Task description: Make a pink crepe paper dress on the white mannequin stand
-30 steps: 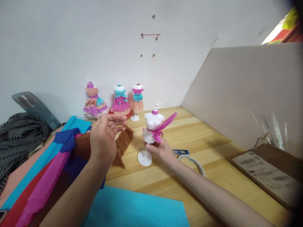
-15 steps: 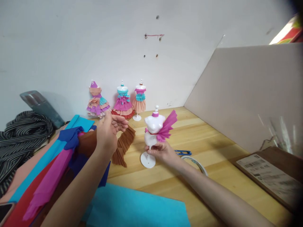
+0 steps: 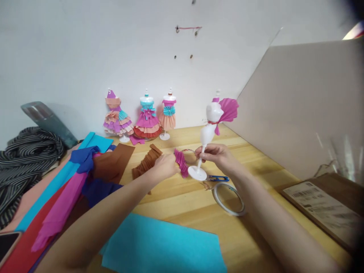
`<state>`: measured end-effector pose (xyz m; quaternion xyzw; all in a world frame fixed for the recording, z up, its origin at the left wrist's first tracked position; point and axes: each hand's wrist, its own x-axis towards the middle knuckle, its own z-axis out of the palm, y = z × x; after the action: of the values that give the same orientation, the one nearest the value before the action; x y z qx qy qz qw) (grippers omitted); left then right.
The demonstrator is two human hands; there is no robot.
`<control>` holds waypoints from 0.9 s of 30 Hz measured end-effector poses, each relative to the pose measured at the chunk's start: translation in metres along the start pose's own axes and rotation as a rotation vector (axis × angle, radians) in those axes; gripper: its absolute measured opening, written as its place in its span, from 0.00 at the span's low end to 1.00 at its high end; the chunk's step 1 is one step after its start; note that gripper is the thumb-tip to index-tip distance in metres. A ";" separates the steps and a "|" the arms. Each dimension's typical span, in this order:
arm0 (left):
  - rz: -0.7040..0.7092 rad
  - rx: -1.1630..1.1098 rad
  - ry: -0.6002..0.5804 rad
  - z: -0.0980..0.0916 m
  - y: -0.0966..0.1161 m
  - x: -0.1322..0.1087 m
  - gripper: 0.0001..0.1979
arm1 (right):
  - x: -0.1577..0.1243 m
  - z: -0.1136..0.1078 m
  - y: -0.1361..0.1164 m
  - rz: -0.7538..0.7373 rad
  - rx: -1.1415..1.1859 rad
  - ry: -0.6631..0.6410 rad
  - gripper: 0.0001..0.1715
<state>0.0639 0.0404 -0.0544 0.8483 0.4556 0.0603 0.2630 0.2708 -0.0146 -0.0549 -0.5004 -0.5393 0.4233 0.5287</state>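
My right hand [image 3: 217, 155] grips the thin stem of a small white dress form [image 3: 207, 134], which is lifted and tilted. A pink pleated paper fan [image 3: 229, 109] sticks out behind its upper body, and a red tie circles its waist. My left hand [image 3: 165, 167] reaches across the table with its fingers closed at the edge of a pink pleated crepe paper strip [image 3: 182, 163]; the fingertips are partly hidden. Just left of that hand lies a brown pleated crepe paper piece [image 3: 146, 163].
Three dressed forms [image 3: 147, 121] stand by the wall. Crepe paper rolls [image 3: 61, 204] are heaped at left beside a striped cloth [image 3: 25, 163]. Blue thread snips [image 3: 218, 178], a tape roll [image 3: 229, 199] and a turquoise sheet [image 3: 165, 246] lie nearer; a cardboard box [image 3: 327, 204] is at right.
My right hand has raised the dress form, moved it rightward and tilted it. My left hand has gone from open in the air to the pink pleated strip on the table.
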 end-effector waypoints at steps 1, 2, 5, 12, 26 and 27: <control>-0.001 0.028 -0.005 0.007 0.003 0.003 0.15 | 0.001 -0.001 0.001 0.001 -0.001 0.010 0.12; -0.002 0.050 -0.002 0.014 0.006 0.006 0.22 | 0.002 -0.003 0.001 -0.001 -0.004 0.023 0.12; -0.021 0.098 0.006 0.030 0.012 0.013 0.34 | 0.002 -0.009 -0.002 -0.003 -0.015 0.051 0.11; -0.005 0.124 0.087 0.044 0.009 0.024 0.12 | 0.000 -0.008 -0.004 0.005 0.019 0.048 0.12; 0.238 0.141 0.052 -0.005 -0.017 0.030 0.05 | -0.002 0.003 -0.004 0.073 0.043 -0.059 0.13; 0.265 0.146 0.040 -0.014 -0.020 0.029 0.05 | -0.002 0.005 -0.004 0.081 0.047 -0.076 0.13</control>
<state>0.0613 0.0784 -0.0562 0.9165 0.3480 0.0781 0.1813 0.2651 -0.0164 -0.0515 -0.4928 -0.5282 0.4756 0.5020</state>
